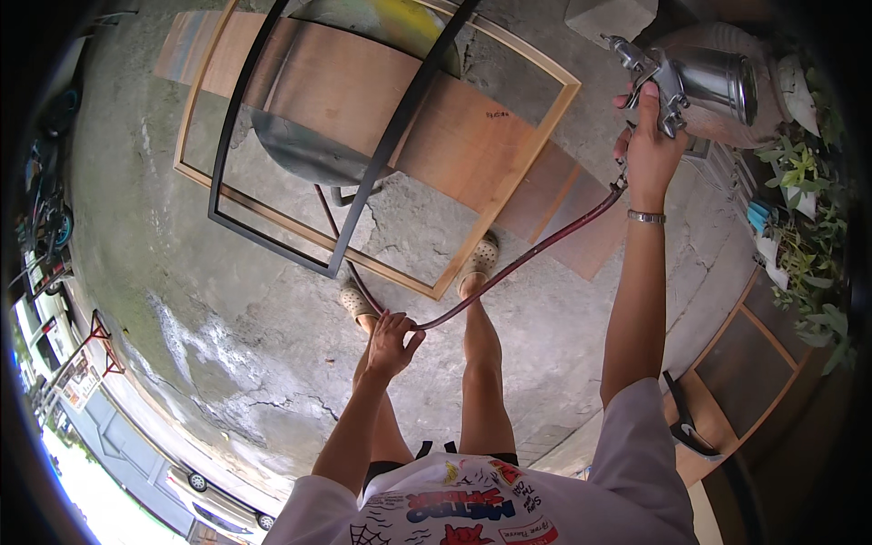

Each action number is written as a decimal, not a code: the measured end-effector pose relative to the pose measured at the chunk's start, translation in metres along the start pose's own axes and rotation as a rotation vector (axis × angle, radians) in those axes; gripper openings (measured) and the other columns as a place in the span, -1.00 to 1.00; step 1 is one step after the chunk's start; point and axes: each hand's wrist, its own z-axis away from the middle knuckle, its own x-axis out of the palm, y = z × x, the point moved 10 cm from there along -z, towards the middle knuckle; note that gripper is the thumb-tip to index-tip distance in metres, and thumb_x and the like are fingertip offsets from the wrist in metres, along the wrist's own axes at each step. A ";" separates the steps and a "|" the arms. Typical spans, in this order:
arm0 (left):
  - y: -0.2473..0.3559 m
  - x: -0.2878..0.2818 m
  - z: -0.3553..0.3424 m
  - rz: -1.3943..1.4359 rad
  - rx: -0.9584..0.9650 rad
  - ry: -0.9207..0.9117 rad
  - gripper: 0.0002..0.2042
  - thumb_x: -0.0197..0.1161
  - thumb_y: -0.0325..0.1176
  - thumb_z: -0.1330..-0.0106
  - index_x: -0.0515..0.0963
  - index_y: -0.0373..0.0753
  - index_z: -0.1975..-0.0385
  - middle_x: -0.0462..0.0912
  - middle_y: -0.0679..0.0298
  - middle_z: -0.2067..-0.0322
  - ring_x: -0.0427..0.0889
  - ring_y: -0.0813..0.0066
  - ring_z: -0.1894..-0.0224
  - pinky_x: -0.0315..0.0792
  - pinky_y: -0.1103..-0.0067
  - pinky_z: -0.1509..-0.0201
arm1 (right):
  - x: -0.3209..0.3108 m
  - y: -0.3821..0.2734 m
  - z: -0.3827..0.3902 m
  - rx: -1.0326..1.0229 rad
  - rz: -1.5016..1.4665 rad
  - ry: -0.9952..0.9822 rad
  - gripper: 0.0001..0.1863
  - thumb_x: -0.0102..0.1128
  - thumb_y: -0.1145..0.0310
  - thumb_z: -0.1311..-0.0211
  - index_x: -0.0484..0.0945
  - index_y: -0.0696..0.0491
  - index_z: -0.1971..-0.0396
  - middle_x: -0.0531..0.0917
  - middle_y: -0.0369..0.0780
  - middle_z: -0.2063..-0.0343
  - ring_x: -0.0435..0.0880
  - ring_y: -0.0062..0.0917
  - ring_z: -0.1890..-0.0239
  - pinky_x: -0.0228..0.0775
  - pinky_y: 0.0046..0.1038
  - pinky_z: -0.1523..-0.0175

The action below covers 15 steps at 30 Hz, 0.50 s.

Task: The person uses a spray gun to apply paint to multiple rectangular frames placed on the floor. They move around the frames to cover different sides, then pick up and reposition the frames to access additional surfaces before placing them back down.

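Observation:
My right hand (pixel 650 150) is raised at the upper right and grips the handle of a metal spray gun (pixel 677 80) with a shiny steel cup (pixel 722 82) on it. A dark red hose (pixel 536 254) runs from the gun's base down to my left hand (pixel 392 341), which pinches it low in front of my legs. The hose carries on past my feet toward the frames. A black metal frame (pixel 363 191) lies on top of a light wooden frame (pixel 509 186) on the concrete ahead.
Brown plywood sheets (pixel 454 136) and a round grey metal tray (pixel 304 154) lie under the frames. Potted plants (pixel 799 200) line the right edge, with another wooden frame (pixel 754 363) and a black sandal (pixel 686 422) near them. Cracked concrete (pixel 227 345) spreads left; parked cars (pixel 195 481) show at the lower left.

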 end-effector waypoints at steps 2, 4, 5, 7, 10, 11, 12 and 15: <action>0.002 0.005 -0.001 0.002 -0.016 0.023 -0.71 0.31 -0.10 -0.36 0.61 -0.25 0.26 0.66 0.01 0.08 0.55 -0.01 -0.15 0.17 0.04 -0.48 | 0.004 0.007 -0.014 -0.009 -0.016 -0.002 -0.53 0.18 -0.03 -0.47 0.65 0.16 0.23 0.71 -0.22 0.44 0.36 -0.71 0.80 0.08 -0.60 0.76; 0.002 0.010 -0.003 -0.011 -0.044 -0.005 -0.69 0.30 -0.09 -0.37 0.61 -0.25 0.27 0.66 0.01 0.08 0.55 -0.01 -0.15 0.16 0.04 -0.48 | 0.010 0.023 -0.012 0.066 0.021 -0.076 -0.53 0.18 -0.03 -0.47 0.64 0.16 0.26 0.69 -0.24 0.46 0.37 -0.73 0.80 0.07 -0.60 0.76; 0.002 0.011 -0.004 -0.017 -0.054 -0.021 -0.69 0.29 -0.08 -0.37 0.61 -0.26 0.27 0.66 0.01 0.07 0.55 0.00 -0.15 0.16 0.04 -0.48 | 0.012 0.030 -0.008 0.103 0.040 -0.109 -0.53 0.19 -0.03 -0.47 0.64 0.16 0.27 0.68 -0.24 0.47 0.38 -0.73 0.79 0.06 -0.61 0.75; -0.005 0.009 0.006 -0.018 -0.066 -0.023 -0.65 0.27 -0.03 -0.38 0.59 -0.25 0.35 0.65 0.04 0.16 0.56 -0.01 -0.09 0.18 0.05 -0.47 | 0.015 0.036 0.021 0.159 0.022 -0.236 -0.53 0.30 -0.03 -0.39 0.66 0.17 0.34 0.67 -0.28 0.56 0.43 -0.73 0.79 0.13 -0.59 0.70; 0.001 -0.005 0.012 -0.068 -0.043 -0.006 -0.60 0.27 0.02 -0.36 0.55 -0.25 0.45 0.61 0.11 0.32 0.58 0.01 0.04 0.21 0.07 -0.44 | 0.009 0.045 0.064 0.160 0.019 -0.427 -0.56 0.29 0.02 -0.41 0.68 0.18 0.27 0.71 -0.26 0.52 0.47 -0.73 0.78 0.15 -0.60 0.71; 0.007 -0.009 0.012 -0.068 -0.040 -0.005 -0.60 0.27 0.02 -0.36 0.55 -0.25 0.45 0.61 0.12 0.33 0.58 0.01 0.05 0.22 0.08 -0.43 | 0.007 0.046 0.073 0.163 0.010 -0.479 -0.57 0.29 0.04 -0.42 0.69 0.18 0.25 0.72 -0.25 0.50 0.48 -0.73 0.77 0.15 -0.61 0.72; 0.011 -0.014 0.011 -0.070 -0.032 -0.007 -0.60 0.27 0.02 -0.35 0.54 -0.25 0.46 0.61 0.12 0.34 0.57 0.02 0.06 0.22 0.08 -0.42 | 0.007 0.042 0.077 0.202 0.001 -0.527 -0.58 0.28 0.04 -0.42 0.69 0.19 0.24 0.73 -0.25 0.49 0.49 -0.74 0.77 0.15 -0.61 0.73; 0.024 -0.020 0.003 -0.048 -0.041 -0.035 -0.61 0.27 -0.01 -0.36 0.53 -0.26 0.46 0.60 0.12 0.34 0.57 0.01 0.07 0.25 0.09 -0.38 | 0.019 0.047 0.056 0.214 0.043 -0.538 -0.53 0.18 0.01 -0.47 0.65 0.20 0.24 0.69 -0.22 0.50 0.41 -0.75 0.82 0.12 -0.62 0.77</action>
